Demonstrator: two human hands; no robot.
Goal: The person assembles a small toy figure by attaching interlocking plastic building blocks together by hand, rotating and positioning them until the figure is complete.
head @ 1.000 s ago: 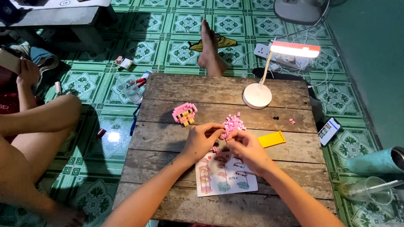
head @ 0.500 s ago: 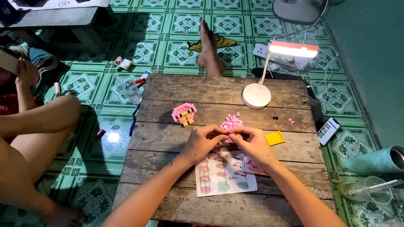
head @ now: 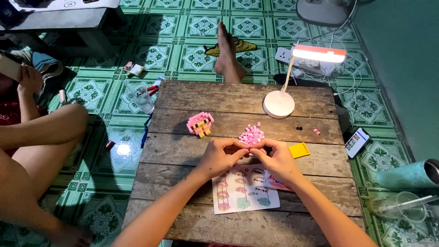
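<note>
Hands meet at the desk's middle: our left hand (head: 218, 158) and right hand (head: 275, 159) pinch tiny pink plastic bricks (head: 251, 135), fingers pressed together. Light, hard, slippery; we'd grip their sides.

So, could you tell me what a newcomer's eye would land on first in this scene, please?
Most likely the two hands, the left hand and right hand, meeting fingertip to fingertip at the middle of the wooden table, right beside a pile of small pink bricks. Next, the glowing desk lamp at the table's far right, and the half-built pink and yellow brick figure left of the pile.
</note>
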